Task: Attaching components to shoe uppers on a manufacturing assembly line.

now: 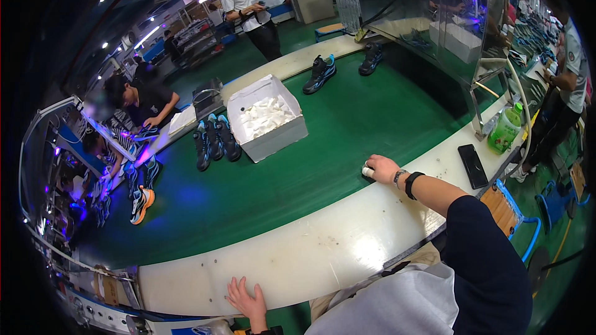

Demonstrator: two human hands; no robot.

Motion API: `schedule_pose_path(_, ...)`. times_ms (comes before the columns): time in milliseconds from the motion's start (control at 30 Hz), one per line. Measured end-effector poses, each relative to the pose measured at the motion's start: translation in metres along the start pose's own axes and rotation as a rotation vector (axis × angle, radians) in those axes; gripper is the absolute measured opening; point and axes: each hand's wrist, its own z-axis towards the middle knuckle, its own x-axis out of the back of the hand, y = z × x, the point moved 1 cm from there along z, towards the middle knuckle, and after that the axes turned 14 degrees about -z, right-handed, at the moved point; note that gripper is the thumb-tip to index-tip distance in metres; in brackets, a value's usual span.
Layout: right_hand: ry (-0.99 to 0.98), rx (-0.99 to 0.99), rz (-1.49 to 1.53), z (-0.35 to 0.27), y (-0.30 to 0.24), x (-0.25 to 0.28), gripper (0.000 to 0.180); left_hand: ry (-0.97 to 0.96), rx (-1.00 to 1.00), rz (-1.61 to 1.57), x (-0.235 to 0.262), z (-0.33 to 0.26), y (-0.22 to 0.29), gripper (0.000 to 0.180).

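A wide green conveyor belt curves past a cream ledge, with a white open box of white pieces at eleven o'clock. At three o'clock, the right hand curls closed around a small white object at the belt's edge. At six o'clock, the left hand lies open, fingers spread on the ledge.

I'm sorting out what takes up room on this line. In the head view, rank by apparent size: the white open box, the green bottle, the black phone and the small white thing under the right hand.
1. white open box
2. green bottle and black phone: look alike, unranked
3. small white thing under the right hand, partly covered

The left hand rests on the cream edge.
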Motion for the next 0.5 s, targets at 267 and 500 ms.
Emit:
schedule_pose_path(267,-0.031,0.074,-0.045,0.009,0.018,-0.026,0.034,-0.002,-0.038,0.017,-0.006,-0.002,-0.006,0.05)
schedule_pose_path(500,0.039,0.185,-0.075,0.019,0.018,-0.022,0.023,-0.033,-0.047,0.065,-0.005,-0.002,0.013,0.045)
